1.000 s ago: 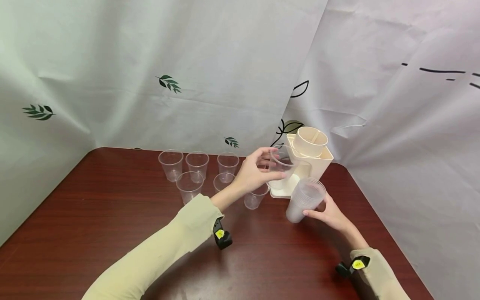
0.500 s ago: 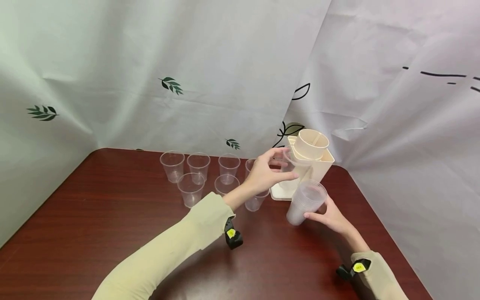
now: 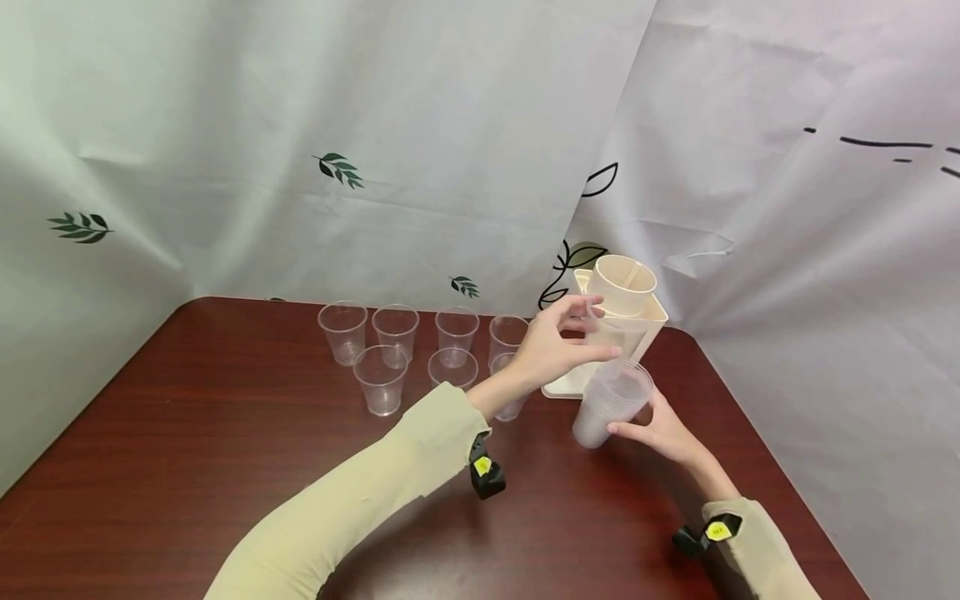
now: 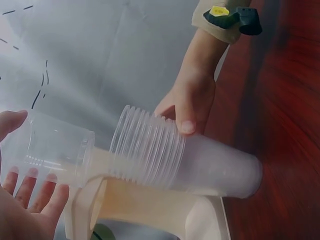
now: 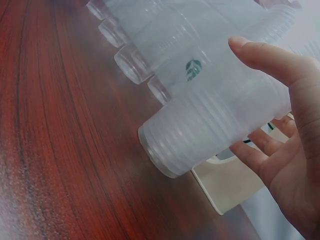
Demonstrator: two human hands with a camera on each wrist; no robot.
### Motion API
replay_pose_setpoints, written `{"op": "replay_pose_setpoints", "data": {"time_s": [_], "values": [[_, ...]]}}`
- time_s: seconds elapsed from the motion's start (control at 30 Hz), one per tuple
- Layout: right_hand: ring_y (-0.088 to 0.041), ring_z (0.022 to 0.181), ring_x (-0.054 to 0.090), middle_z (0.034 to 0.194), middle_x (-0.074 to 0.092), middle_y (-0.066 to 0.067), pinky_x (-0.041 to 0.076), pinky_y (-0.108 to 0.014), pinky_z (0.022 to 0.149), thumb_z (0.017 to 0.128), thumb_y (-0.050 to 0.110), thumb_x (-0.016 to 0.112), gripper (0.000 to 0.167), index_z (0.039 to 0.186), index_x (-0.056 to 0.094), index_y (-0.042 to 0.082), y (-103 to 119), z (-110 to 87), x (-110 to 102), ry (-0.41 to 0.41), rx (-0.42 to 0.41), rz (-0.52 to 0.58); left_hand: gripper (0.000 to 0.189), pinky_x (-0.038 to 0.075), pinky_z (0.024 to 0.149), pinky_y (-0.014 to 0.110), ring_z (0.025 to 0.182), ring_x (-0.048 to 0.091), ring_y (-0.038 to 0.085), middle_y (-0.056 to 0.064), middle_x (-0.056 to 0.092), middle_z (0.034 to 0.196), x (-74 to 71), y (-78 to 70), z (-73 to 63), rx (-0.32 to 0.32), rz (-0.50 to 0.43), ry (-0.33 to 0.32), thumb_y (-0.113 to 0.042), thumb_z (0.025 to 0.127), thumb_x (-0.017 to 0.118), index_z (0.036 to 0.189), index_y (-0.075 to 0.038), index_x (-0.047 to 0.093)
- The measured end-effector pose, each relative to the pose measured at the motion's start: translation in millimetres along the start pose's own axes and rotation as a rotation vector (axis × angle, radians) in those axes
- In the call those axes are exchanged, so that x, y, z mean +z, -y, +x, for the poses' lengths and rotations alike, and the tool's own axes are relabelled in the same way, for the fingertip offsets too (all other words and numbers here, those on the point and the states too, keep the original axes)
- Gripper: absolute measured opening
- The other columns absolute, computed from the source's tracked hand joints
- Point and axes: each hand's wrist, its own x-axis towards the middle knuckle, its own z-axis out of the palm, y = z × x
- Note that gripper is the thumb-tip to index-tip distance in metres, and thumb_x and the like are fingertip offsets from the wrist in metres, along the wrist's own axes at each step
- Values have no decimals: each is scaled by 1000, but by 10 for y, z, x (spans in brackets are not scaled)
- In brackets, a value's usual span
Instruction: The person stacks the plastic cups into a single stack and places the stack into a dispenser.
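My left hand (image 3: 558,346) holds a single clear plastic cup (image 4: 60,145) near its rim, thumb on one side and fingers on the other. Below and to the right, my right hand (image 3: 663,429) grips a tilted stack of nested clear cups (image 3: 606,410) around its side. In the left wrist view the single cup's base points at the mouth of the stack, close in front of it. The right wrist view shows the lower end of the stack (image 5: 185,135) close over the table, with thumb and fingers on opposite sides.
Several clear cups (image 3: 382,387) stand upright in two rows on the dark red-brown table (image 3: 225,433), left of the hands; my left forearm partly covers some. Behind the hands stands a cream plastic stand (image 3: 645,333) with a round collar on top. Pale curtains (image 3: 420,167) enclose the table.
My left hand has moved right with the single cup, bringing it over the mouth of the stack. A back-row cup has come into view behind it. My right hand and the stack stay nearly still.
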Motion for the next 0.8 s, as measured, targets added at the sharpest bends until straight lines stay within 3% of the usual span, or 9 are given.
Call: {"op": "replay_pose_setpoints", "data": {"time_s": [0.27, 0.6, 0.8], "values": [[3, 109, 56, 127, 49, 16, 50, -15, 86, 77, -13, 69, 88, 147, 23, 14, 5, 4, -12, 11, 28, -9, 64, 53, 93, 30, 108, 63, 12, 11, 61, 127, 98, 0, 41, 10, 4, 36, -10, 75, 80, 134, -10, 53], [3, 107, 58, 121, 55, 17, 51, -15, 85, 77, -13, 68, 78, 138, 34, 21, 13, 7, -11, 17, 31, 14, 64, 53, 87, 19, 104, 64, 8, 8, 61, 129, 187, 38, 71, 7, 4, 59, -11, 75, 81, 133, -11, 54], [3, 109, 57, 122, 55, 16, 49, -13, 89, 76, -14, 69, 77, 137, 36, 21, 21, 1, -7, 9, 24, -3, 64, 53, 87, 19, 108, 63, 14, 9, 61, 130, 226, 76, 89, 1, 17, 82, -11, 75, 81, 134, -11, 54]]}}
